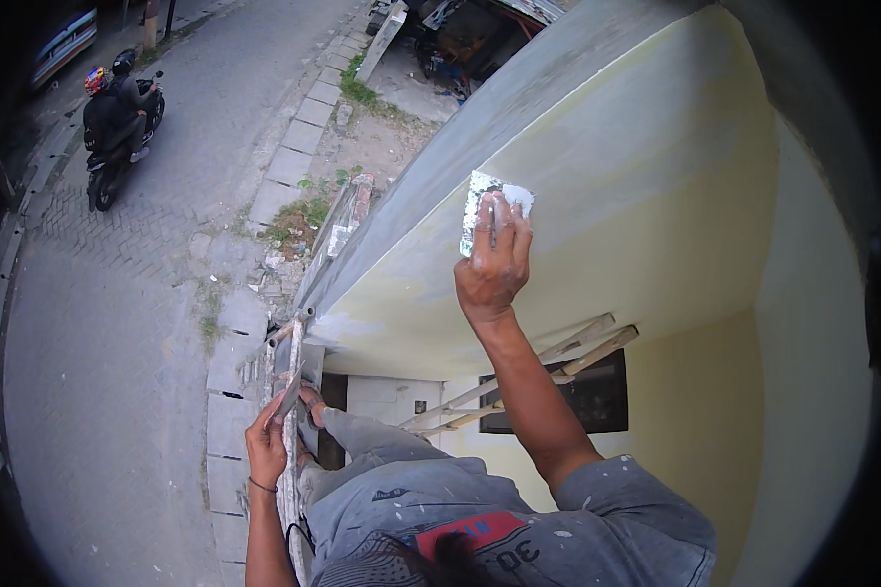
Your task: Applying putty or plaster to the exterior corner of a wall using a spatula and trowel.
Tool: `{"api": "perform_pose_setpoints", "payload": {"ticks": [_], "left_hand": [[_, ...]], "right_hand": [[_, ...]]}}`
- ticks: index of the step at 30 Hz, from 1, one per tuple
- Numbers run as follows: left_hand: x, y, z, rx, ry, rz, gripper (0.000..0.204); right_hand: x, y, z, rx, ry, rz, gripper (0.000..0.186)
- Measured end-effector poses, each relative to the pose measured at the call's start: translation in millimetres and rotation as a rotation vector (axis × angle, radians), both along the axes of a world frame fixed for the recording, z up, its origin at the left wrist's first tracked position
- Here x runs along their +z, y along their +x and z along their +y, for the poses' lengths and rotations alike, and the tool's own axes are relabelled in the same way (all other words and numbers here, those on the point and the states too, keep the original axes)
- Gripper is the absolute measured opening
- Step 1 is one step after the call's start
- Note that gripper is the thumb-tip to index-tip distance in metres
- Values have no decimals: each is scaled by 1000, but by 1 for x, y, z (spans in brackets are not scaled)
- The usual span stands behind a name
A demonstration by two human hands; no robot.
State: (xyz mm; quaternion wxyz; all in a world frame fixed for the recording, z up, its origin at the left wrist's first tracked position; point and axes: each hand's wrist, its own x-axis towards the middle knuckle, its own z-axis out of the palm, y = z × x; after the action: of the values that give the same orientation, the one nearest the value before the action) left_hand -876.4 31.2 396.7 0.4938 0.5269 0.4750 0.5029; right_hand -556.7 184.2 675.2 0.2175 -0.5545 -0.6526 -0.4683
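Note:
High up on the sloping yellow and grey surface (646, 186), my right hand (494, 269) presses a flat putty scraper (483, 186). White paste smears its blade, and my fingers lie spread over its back with white specks on them. Lower and to the left, my left hand (266, 450) pinches a thin, flat plate (289, 396), seen nearly edge-on. This plate is greyish, and its exact kind is unclear. Patches of grey coating run along the edge of the yellow surface near the scraper.
My feet (310, 406) stand high beside a narrow, paint-spattered rail (292, 460). Bamboo poles (568, 357) slant below my right arm, before a dark window (607, 396). On the street (117, 372) far below, two people ride a motorbike (113, 171).

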Motion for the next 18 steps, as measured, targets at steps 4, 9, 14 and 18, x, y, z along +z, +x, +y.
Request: {"api": "perform_pose_setpoints", "payload": {"ticks": [4,9,14,18], "left_hand": [[-9,-5,-4,23,-65,-24,35],[-13,-19,-8,32,-94,58,35],[-6,-28,-8,53,-179,25,35],[-3,-33,-11,77,-177,34,34]], "right_hand": [[-86,12,5,12,-79,54,56],[-165,8,17,25,-136,156,54],[-240,4,27,27,-124,289,56],[-265,-19,11,11,-225,411,61]]}}
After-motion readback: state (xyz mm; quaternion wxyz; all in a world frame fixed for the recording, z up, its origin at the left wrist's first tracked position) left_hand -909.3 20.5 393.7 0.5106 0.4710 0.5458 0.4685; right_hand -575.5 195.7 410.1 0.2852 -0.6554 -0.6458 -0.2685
